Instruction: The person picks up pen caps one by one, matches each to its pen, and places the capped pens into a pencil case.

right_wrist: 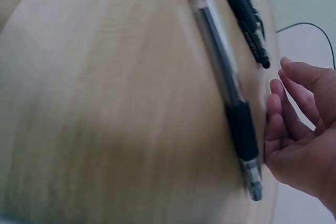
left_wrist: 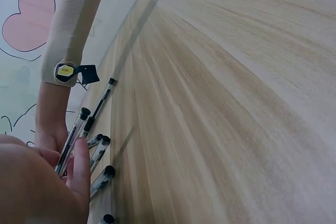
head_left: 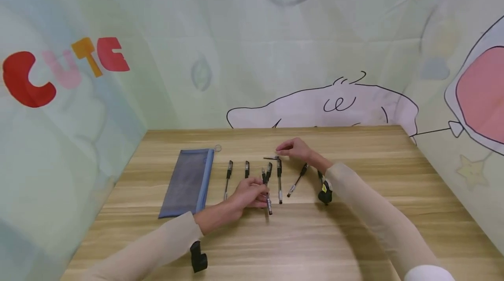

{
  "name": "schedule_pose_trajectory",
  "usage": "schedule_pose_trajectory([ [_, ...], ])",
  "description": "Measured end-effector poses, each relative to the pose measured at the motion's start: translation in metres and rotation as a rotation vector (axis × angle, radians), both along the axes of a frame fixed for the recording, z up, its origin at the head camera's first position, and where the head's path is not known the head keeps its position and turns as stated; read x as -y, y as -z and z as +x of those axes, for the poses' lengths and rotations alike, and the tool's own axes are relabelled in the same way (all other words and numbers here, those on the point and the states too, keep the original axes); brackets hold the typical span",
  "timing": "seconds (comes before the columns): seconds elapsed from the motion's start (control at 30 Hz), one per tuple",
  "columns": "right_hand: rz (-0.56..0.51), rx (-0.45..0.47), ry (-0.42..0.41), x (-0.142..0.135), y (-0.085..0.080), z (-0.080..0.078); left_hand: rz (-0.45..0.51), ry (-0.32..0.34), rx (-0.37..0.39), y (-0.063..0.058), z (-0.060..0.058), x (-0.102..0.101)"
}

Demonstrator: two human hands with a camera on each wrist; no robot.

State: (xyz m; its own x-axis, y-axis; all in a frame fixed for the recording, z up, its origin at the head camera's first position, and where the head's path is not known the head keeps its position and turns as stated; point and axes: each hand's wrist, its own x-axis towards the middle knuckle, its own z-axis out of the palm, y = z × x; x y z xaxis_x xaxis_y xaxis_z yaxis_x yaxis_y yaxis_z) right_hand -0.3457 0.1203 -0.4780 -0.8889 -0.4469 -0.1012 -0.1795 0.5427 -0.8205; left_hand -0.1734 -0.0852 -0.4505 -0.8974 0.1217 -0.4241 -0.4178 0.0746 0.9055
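In the head view my left hand pinches a clear-barrelled gel pen just over the table, its dark grip end pointing away. The left wrist view shows this pen tilted between thumb and fingers. My right hand hovers past the far ends of the pens, its fingers bent loosely with nothing visible between them. Just beside its fingertips lies a short black piece that looks like a pen cap. Capped pens lie nearby: one black pen below that piece, another pen left of my left hand.
A blue mesh zip pouch lies flat at the left. One slanted pen rests near my right forearm, and another pen stands out behind my left hand. Fabric walls border the wooden table.
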Motion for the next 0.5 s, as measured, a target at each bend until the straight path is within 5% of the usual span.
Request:
schedule_pose_trajectory([
  [0.5, 0.075, -0.184, -0.016, 0.016, 0.002, 0.011, -0.002, 0.014, 0.012, 0.003, -0.004, -0.01],
])
